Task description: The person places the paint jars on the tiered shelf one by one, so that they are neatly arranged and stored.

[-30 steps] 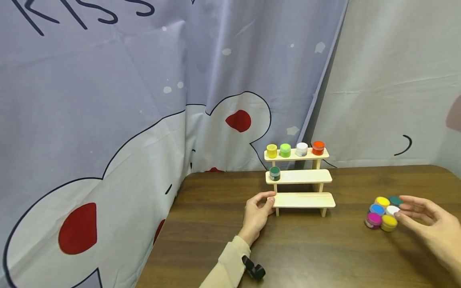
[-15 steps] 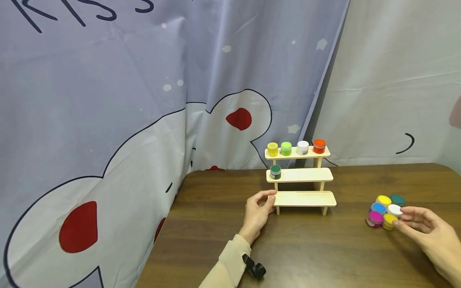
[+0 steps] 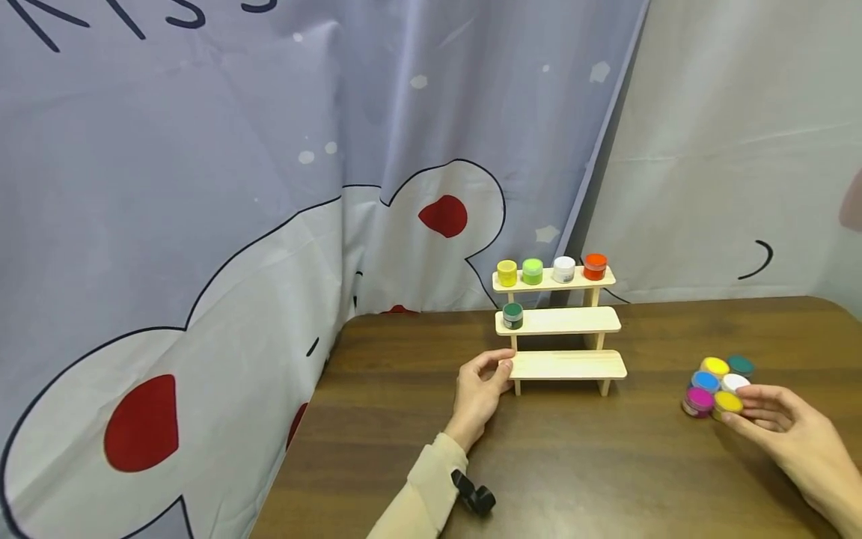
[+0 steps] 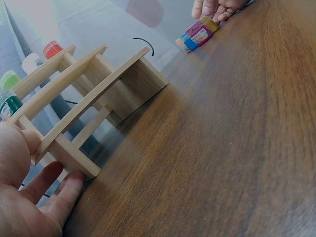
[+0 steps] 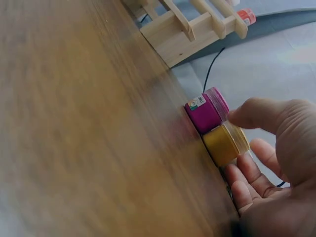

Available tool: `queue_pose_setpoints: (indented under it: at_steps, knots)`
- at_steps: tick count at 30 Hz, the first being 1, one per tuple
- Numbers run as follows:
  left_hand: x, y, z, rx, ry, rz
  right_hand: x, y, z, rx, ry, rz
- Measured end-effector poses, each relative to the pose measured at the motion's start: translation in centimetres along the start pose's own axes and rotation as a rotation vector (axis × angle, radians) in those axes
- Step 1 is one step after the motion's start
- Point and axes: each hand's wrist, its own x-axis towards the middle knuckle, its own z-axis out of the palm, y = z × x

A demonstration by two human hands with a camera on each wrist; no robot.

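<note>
A small three-tier wooden display shelf [image 3: 569, 364] stands on the table. My left hand [image 3: 477, 397] grips the left end of its lowest tier, the thumb at the board's edge and fingers by the leg in the left wrist view. At the right, my right hand [image 3: 791, 434] has thumb and fingers around a dark yellow paint jar [image 5: 224, 144], which stands on the table. Beside it is a magenta paint jar [image 5: 206, 111]. Behind these are a blue jar [image 3: 705, 382], a white-lidded jar [image 3: 734, 384], another yellow jar [image 3: 715, 366] and a teal-lidded jar [image 3: 741, 365].
Yellow [image 3: 507, 273], light green [image 3: 533, 272], white [image 3: 563, 269] and orange-red [image 3: 595, 267] jars line the top tier. One dark green jar [image 3: 512, 316] sits at the middle tier's left end. A printed curtain [image 3: 404, 247] hangs behind the brown table [image 3: 572, 464].
My right hand has moved from the teal and white jars at the back toward the front yellow jar and closed around it. My left hand stays on the shelf. The head view tilts slightly.
</note>
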Motion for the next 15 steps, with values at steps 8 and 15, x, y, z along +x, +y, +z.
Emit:
queue_pose_setpoints:
  at_steps: [8,15]
  knots:
    - [0.00,0.07,-0.19,0.005,0.004,0.003,0.44,-0.21,0.44,-0.151,0.014,0.015]
    - [0.05,0.00,0.04,-0.010,-0.002,0.002,0.43,-0.48,0.20,-0.248,0.023,0.050]
